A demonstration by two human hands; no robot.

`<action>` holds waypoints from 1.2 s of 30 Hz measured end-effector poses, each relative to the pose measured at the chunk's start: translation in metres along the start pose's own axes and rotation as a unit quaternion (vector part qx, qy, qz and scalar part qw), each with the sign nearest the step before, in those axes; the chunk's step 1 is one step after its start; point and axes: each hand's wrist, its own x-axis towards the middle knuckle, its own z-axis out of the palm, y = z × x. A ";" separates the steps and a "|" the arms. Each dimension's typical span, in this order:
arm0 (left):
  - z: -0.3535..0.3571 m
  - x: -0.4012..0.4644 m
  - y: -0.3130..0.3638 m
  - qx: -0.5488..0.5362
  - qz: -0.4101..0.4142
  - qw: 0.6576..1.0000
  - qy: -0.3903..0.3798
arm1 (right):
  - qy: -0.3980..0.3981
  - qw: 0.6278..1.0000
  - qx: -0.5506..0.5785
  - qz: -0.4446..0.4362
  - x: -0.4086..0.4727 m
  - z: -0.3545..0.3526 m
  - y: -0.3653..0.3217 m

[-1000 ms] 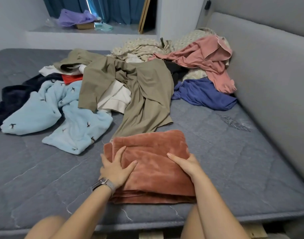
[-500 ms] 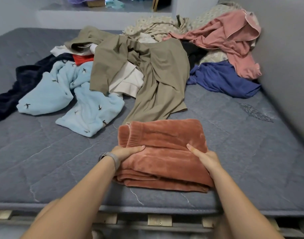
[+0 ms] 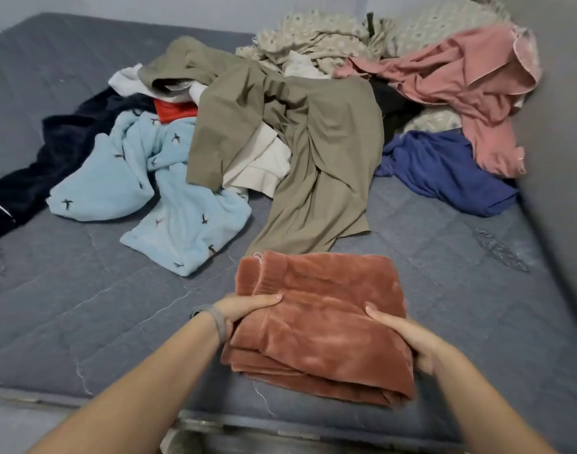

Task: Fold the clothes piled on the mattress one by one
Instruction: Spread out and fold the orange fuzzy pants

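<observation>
Nearest the camera, the folded rust-brown velvety garment [image 3: 323,326] sits at the front edge of the quilted grey mattress [image 3: 83,316], held from both sides. The left hand [image 3: 247,309] grips its left edge, thumb laid over the top and the fingers tucked out of sight beneath. The right hand [image 3: 408,339] clasps the right edge the same way, thumb on top and the rest under the stack. Whether the bundle is lifted clear or resting on the mattress cannot be told. It forms a rough rectangle of several layers, its long axis running from the near edge away toward the pile, skewed a little to the left at the far end, where the ribbed band points at the heap.

This looks like the close of one fold: the piece is finished and being carried or squared. The next move calls for setting it down flat on a bare patch, apart from the loose clothes, without letting the layers slide.

Just beyond lies the olive-drab woven garment [image 3: 313,158], spread long and nearly touching the bundle, probably the easiest to take next. Left of it is the pale blue fleece with small dark motifs [image 3: 149,178], and farther right the royal blue cloth [image 3: 444,172] under the crumpled dusty-pink top [image 3: 460,83]
</observation>
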 end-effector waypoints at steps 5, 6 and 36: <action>-0.035 -0.107 0.074 -0.075 0.069 0.995 0.012 | 0.007 0.997 0.003 -0.077 -0.056 0.054 -0.110; -0.051 -0.140 0.095 -0.091 0.084 0.992 0.037 | -0.003 0.996 -0.005 -0.090 -0.074 0.075 -0.141; -0.553 -0.599 -0.030 -0.485 0.217 0.771 0.350 | -0.388 0.861 -0.326 -0.042 -0.266 0.815 -0.282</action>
